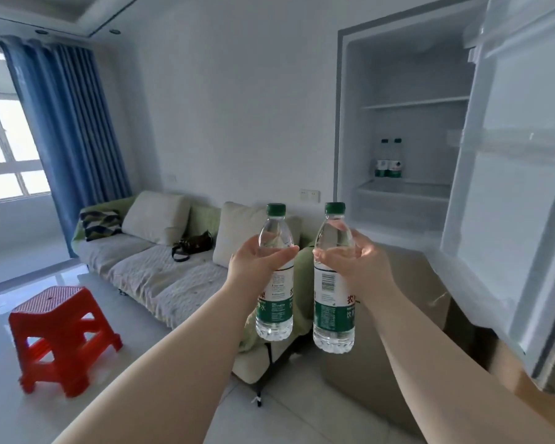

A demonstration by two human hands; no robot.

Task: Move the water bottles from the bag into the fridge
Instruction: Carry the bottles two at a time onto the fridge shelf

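My left hand [253, 262] grips a clear water bottle with a green cap and green label [275, 302], held upright in front of me. My right hand [356, 261] grips a second, matching bottle [334, 310], also upright, just right of the first. The white fridge [346, 129] stands open ahead on the right, its door [526, 203] swung out to the right. Two more green-capped bottles [388, 160] stand side by side on a lower shelf inside. The bag is not in view.
A sofa with cushions [161, 267] runs along the wall at the left, a dark handbag [193, 243] lying on it. A red plastic stool [61, 338] stands on the tiled floor at lower left. Cardboard boxes [407, 309] sit under the fridge opening. Blue curtains [68, 116] hang by the window.
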